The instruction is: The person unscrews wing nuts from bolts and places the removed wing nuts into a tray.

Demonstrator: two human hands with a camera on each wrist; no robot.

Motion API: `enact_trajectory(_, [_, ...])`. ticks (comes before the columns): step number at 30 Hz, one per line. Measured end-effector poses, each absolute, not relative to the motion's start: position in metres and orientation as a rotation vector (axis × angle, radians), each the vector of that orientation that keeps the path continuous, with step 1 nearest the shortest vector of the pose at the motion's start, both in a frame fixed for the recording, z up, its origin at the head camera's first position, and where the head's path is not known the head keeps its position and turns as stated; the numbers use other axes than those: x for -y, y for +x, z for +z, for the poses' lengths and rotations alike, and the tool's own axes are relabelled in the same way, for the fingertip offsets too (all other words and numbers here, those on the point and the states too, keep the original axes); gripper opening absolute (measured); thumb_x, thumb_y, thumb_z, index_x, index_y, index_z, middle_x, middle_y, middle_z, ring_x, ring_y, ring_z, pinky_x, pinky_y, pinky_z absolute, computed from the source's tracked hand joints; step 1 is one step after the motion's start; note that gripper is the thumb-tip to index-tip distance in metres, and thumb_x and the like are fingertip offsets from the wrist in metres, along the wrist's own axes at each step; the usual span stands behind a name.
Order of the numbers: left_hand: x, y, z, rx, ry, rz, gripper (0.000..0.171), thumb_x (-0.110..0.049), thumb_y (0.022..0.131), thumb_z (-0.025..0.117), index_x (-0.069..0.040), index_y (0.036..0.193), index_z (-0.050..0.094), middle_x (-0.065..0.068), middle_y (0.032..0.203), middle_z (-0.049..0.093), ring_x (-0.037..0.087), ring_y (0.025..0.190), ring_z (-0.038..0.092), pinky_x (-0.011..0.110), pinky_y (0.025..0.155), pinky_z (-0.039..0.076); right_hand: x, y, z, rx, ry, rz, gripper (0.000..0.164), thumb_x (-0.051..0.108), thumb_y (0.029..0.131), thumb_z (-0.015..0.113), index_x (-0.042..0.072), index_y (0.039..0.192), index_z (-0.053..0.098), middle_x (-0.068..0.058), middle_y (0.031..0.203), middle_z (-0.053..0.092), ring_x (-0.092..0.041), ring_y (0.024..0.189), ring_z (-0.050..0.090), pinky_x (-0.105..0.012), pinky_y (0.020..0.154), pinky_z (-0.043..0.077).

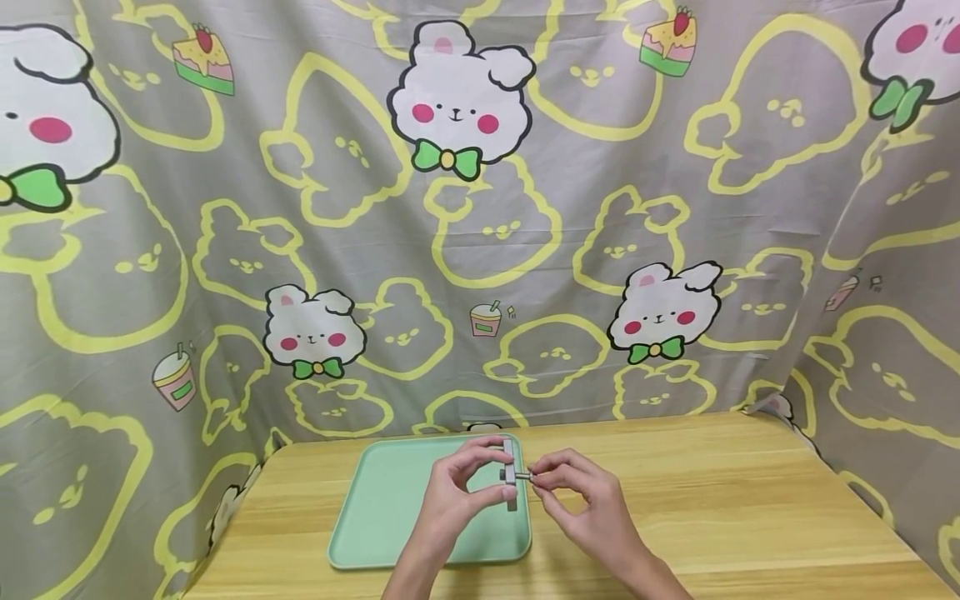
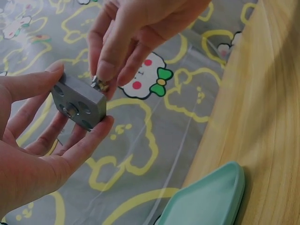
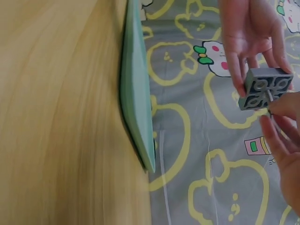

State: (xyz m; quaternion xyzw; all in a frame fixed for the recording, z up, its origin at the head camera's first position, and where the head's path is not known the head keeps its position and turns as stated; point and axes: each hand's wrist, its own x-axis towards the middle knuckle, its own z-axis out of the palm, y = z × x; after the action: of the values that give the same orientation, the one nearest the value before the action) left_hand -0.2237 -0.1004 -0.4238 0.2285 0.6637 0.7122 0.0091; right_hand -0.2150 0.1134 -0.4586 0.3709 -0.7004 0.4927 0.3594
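Observation:
My left hand [image 1: 453, 493] grips a square grey block [image 1: 511, 454] by its edges, thumb on one side and fingertips on the other. In the left wrist view, the block [image 2: 74, 91] shows round corner holes and a stud-like end at its centre. Its other face, on the block [image 3: 269, 73] in the right wrist view, has ringed recesses at the corners. A thin metal rod [image 1: 523, 476] stands out from the middle of the block toward my right hand [image 1: 592, 493]. Thumb and fingertips of that hand pinch the rod's outer end, which they partly hide.
Below the left hand, a pale green tray [image 1: 390, 508] lies on the wooden table [image 1: 720, 500]. A grey curtain [image 1: 540, 275] printed with yellow outlines and white cartoon animals hangs behind the table and along both sides.

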Motion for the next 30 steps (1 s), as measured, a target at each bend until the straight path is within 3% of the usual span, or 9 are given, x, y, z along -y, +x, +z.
enact_trajectory(3, [0.101, -0.224, -0.423, -2.049, 0.712, 2.233, 0.031, 0.003, 0.083, 0.082, 0.002, 0.112, 0.073, 0.013, 0.14, 0.058, 0.036, 0.134, 0.053, 0.034, 0.089, 0.059, -0.115, -0.219, -0.46, 1.743, 1.019, 1.106, 0.036, -0.014, 0.078, 0.081, 0.015, 0.098, 0.074, -0.008, 0.106, 0.07, -0.025, 0.093, 0.071, -0.02, 0.083, 0.059])
enact_trajectory(7, [0.101, -0.225, -0.422, -2.054, 0.723, 2.224, 0.031, 0.004, 0.083, 0.082, 0.003, 0.113, 0.073, 0.014, 0.141, 0.057, 0.037, 0.134, 0.052, 0.034, 0.091, 0.058, -0.116, -0.221, -0.461, 1.703, 1.089, 0.948, 0.007, 0.002, 0.095, 0.072, 0.009, 0.098, 0.074, -0.012, 0.109, 0.068, -0.027, 0.095, 0.072, -0.019, 0.084, 0.058])
enact_trajectory(11, [0.101, -0.225, -0.422, -2.066, 0.717, 2.225, 0.031, 0.003, 0.083, 0.082, 0.003, 0.112, 0.073, 0.015, 0.141, 0.057, 0.032, 0.133, 0.054, 0.034, 0.093, 0.057, -0.115, -0.221, -0.458, 1.691, 1.113, 0.812, 0.02, 0.013, 0.105, 0.059, 0.004, 0.097, 0.074, -0.013, 0.113, 0.067, -0.028, 0.094, 0.073, -0.015, 0.08, 0.058])
enact_trajectory(16, [0.103, -0.224, -0.422, -2.059, 0.709, 2.24, 0.032, 0.002, 0.082, 0.083, 0.004, 0.112, 0.073, 0.018, 0.142, 0.056, 0.031, 0.133, 0.054, 0.035, 0.093, 0.057, -0.113, -0.22, -0.458, 1.689, 1.108, 0.812, 0.02, 0.014, 0.105, 0.059, 0.004, 0.097, 0.074, -0.013, 0.114, 0.067, -0.029, 0.098, 0.072, -0.016, 0.08, 0.058])
enact_trajectory(20, [0.103, -0.223, -0.422, -2.063, 0.717, 2.242, 0.033, 0.0, 0.082, 0.084, 0.003, 0.112, 0.073, 0.019, 0.142, 0.055, 0.031, 0.133, 0.054, 0.038, 0.097, 0.055, -0.112, -0.22, -0.458, 1.693, 1.07, 0.941, 0.002, 0.006, 0.096, 0.073, 0.005, 0.097, 0.072, -0.013, 0.113, 0.067, -0.03, 0.106, 0.07, -0.019, 0.087, 0.058])
enact_trajectory(22, [0.103, -0.223, -0.422, -2.071, 0.721, 2.241, 0.033, -0.001, 0.082, 0.085, 0.002, 0.112, 0.074, 0.017, 0.141, 0.057, 0.031, 0.133, 0.054, 0.039, 0.101, 0.053, -0.113, -0.218, -0.457, 1.709, 1.019, 1.03, 0.017, -0.002, 0.087, 0.08, 0.006, 0.098, 0.072, -0.012, 0.114, 0.068, -0.029, 0.107, 0.07, -0.022, 0.09, 0.057])
enact_trajectory(25, [0.103, -0.224, -0.421, -2.083, 0.721, 2.236, 0.032, -0.001, 0.081, 0.085, 0.001, 0.112, 0.074, 0.014, 0.14, 0.058, 0.029, 0.133, 0.055, 0.038, 0.102, 0.052, -0.113, -0.213, -0.453, 1.765, 0.934, 1.249, 0.031, -0.012, 0.08, 0.081, 0.005, 0.105, 0.071, -0.012, 0.115, 0.069, -0.027, 0.104, 0.07, -0.027, 0.089, 0.059])
enact_trajectory(30, [0.102, -0.223, -0.421, -2.1, 0.729, 2.229, 0.032, 0.0, 0.081, 0.085, 0.001, 0.111, 0.075, 0.014, 0.139, 0.058, 0.03, 0.132, 0.056, 0.032, 0.103, 0.051, -0.114, -0.208, -0.447, 1.92, 0.658, 1.785, 0.018, -0.002, 0.095, 0.071, 0.002, 0.113, 0.069, -0.016, 0.11, 0.07, -0.024, 0.097, 0.073, -0.035, 0.079, 0.064])
